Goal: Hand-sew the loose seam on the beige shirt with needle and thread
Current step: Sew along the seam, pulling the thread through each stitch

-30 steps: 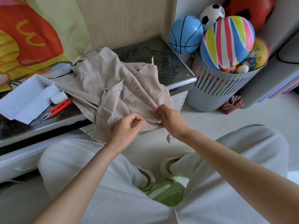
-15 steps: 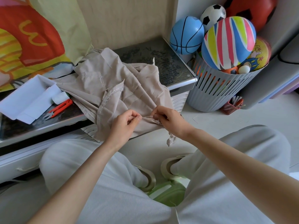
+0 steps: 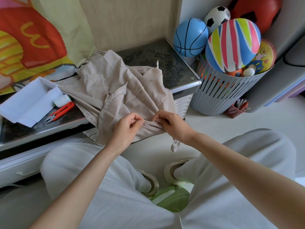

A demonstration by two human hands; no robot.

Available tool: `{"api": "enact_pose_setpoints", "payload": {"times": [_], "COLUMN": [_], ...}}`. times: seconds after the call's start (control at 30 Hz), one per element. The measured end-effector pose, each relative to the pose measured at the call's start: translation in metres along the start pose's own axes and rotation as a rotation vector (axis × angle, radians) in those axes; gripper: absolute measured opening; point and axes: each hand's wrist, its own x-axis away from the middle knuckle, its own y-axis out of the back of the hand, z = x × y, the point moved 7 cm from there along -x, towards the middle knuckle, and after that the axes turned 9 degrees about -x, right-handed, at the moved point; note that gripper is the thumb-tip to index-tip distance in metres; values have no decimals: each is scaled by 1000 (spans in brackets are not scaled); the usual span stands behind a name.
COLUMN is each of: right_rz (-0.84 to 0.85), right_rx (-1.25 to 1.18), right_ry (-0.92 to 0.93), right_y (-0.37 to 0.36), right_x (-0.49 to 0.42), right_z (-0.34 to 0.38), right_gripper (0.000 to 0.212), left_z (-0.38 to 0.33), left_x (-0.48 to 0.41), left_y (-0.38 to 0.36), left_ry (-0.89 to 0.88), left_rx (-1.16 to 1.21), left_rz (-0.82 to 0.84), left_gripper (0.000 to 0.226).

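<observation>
Both hands have drawn closer together since the earlier frame, so only a short stretch of the loose seam (image 3: pixel 149 125) shows between my fingertips now. My left hand (image 3: pixel 127 129) has thumb and forefinger pinched on a fold of the beige shirt (image 3: pixel 105 83), with the other fingers curled under. My right hand (image 3: pixel 172 125) is curled too, its fingertips nipped on the seam edge just across from the left. The needle is too fine to pick out for sure, so I cannot tell whether it sits in that pinch or in the cloth. Most of the shirt lies heaped on the surface (image 3: pixel 165 66) beyond my hands, and the worked edge hangs off it toward my knees.

To do this stitch well, I judge the left pinch should keep the two layers flat and lined up, taut enough that the cloth does not bunch. The right hand should drive the point through close to the old stitch line and take a small bite. Drawing the thread through steadily, away from the left hand, should keep it from puckering or knotting. The heaped cloth beyond may drag on the seam, so a little slack near me should help. Orange snips (image 3: pixel 60 111) and a white spool (image 3: pixel 62 100) lie well off past my left hand, beside a white tray (image 3: pixel 19 106).
</observation>
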Motion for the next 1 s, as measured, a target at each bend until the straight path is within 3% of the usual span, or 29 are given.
{"api": "enact_pose_setpoints", "payload": {"times": [0.53, 0.87, 1.0], "right_rz": [3, -263, -333], "right_rx": [-58, -27, -141], "right_ry": [-23, -91, -110], "right_y": [-2, 42, 59], "right_x": [0, -8, -9], "right_z": [1, 0, 8], "right_gripper": [21, 27, 19], "left_z": [-12, 6, 9], "left_x": [0, -6, -2], "left_y": [-3, 8, -5], "left_ry": [14, -23, -52], "left_rx": [27, -45, -107], "left_rz": [17, 37, 167], "left_gripper": [21, 9, 24]}}
